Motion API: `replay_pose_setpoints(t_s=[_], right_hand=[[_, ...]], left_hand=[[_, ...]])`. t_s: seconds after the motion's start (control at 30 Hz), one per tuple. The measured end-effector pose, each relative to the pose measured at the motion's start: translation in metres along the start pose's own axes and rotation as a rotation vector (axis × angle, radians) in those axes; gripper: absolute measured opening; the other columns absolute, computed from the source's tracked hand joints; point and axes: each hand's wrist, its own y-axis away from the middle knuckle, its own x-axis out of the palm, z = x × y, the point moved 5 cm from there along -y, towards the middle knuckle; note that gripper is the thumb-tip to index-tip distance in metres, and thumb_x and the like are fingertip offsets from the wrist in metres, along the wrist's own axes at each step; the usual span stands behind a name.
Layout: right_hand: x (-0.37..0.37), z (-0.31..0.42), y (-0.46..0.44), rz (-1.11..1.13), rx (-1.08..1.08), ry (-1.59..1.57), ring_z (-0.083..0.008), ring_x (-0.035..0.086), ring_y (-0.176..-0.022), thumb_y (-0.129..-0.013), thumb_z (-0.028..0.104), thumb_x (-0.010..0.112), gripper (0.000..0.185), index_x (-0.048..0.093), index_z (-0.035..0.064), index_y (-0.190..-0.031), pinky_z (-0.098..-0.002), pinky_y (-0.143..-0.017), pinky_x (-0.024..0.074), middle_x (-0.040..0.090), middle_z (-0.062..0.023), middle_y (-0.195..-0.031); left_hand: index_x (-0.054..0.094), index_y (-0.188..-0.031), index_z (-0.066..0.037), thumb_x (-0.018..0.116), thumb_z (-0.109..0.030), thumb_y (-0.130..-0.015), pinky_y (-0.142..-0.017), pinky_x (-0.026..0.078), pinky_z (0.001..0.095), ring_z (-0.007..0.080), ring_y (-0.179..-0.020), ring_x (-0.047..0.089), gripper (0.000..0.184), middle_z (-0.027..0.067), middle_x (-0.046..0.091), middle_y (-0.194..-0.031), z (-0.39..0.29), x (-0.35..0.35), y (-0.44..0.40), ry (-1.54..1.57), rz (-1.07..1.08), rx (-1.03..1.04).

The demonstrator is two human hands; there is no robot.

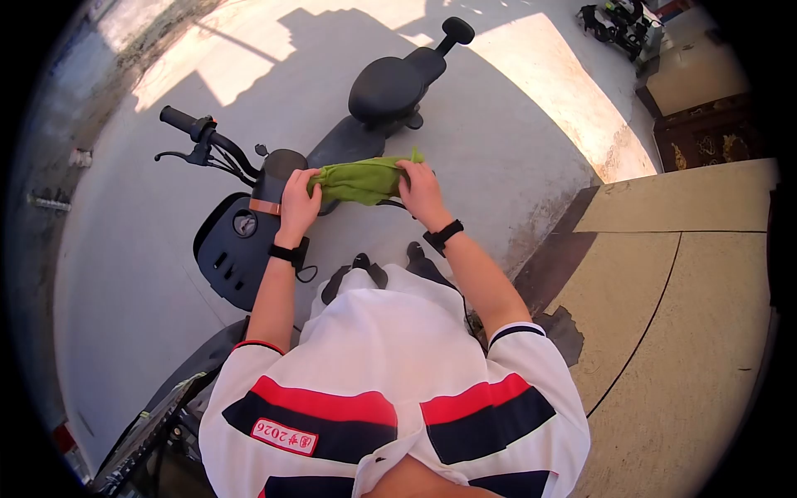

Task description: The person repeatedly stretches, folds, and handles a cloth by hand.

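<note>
As the left hand (300,202) grips a green cloth (359,181) near the scooter (384,90), the right hand (422,193) grips its opposite end.

A tan wall (714,290) lines the right, and a dark vehicle (621,31) stands on pale ground (506,124).

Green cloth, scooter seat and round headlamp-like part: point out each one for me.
green cloth (362,181): head view, middle of the cloth
scooter seat (385,88): head view, middle of its top
round headlamp-like part (245,223): head view, centre of its face
</note>
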Motion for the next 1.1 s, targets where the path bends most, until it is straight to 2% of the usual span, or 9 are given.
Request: replay_pose_setpoints(t_s=[0.1,0.4,0.57,0.87,1.0,1.1], right_hand=[[-0.005,0.000,0.005,0.018,0.013,0.038,-0.0339,0.060,-0.093,-0.083,0.000,0.063,0.027,0.062,0.0047,-0.110,-0.0430,-0.080,0.0503,0.065,-0.0124,-0.092],[-0.005,-0.021,0.005,-0.034,0.018,0.056,-0.0335,0.062,-0.089,-0.085,0.013,0.072,0.023,0.063,0.0054,-0.105,-0.0427,-0.077,0.0515,0.066,-0.0134,-0.092],[-0.006,-0.044,-0.002,0.002,-0.044,0.034,-0.0332,0.063,-0.090,-0.085,0.014,0.072,0.021,0.063,0.0061,-0.103,-0.0424,-0.076,0.0520,0.067,-0.0130,-0.091],[-0.016,-0.082,0.002,0.095,-0.063,-0.069,-0.0333,0.062,-0.089,-0.085,0.009,0.069,0.018,0.062,0.0074,-0.102,-0.0440,-0.076,0.0513,0.068,-0.0115,-0.091],[-0.021,-0.100,0.006,0.123,-0.046,-0.119,-0.0326,0.064,-0.087,-0.086,0.005,0.068,0.018,0.062,0.0067,-0.103,-0.0428,-0.075,0.0515,0.067,-0.0116,-0.093],[-0.019,-0.105,0.008,0.090,-0.162,-0.130,-0.0333,0.062,-0.089,-0.086,0.003,0.066,0.019,0.062,0.0070,-0.104,-0.0431,-0.076,0.0503,0.066,-0.0114,-0.095]], left_hand=[[0.063,-0.111,-0.001,0.064,-0.003,-0.086,-0.087,0.050,0.0422,0.0388,-0.100,0.060,0.025,0.0175,0.060,-0.104,-0.004,0.009,0.000,0.045,-0.033,0.018],[0.062,-0.114,0.000,0.065,-0.006,-0.091,-0.088,0.050,0.0410,0.0375,-0.100,0.062,0.024,0.0182,0.063,-0.105,-0.005,0.010,0.011,0.038,-0.127,-0.053],[0.061,-0.112,0.001,0.064,-0.006,-0.090,-0.086,0.050,0.0421,0.0393,-0.097,0.062,0.023,0.0191,0.064,-0.103,-0.027,0.013,0.022,0.005,-0.230,-0.056],[0.061,-0.101,0.001,0.066,-0.006,-0.087,-0.078,0.050,0.0422,0.0401,-0.090,0.062,0.016,0.0192,0.063,-0.096,-0.051,0.042,0.053,-0.022,-0.177,-0.229],[0.061,-0.097,0.001,0.067,-0.006,-0.088,-0.070,0.048,0.0365,0.0316,-0.077,0.061,0.013,0.0155,0.062,-0.085,-0.069,0.048,0.071,-0.086,-0.224,-0.252],[0.060,-0.096,0.000,0.068,-0.007,-0.088,-0.066,0.046,0.0346,0.0274,-0.071,0.057,0.014,0.0139,0.059,-0.081,-0.077,0.049,0.093,-0.125,-0.269,-0.282]])
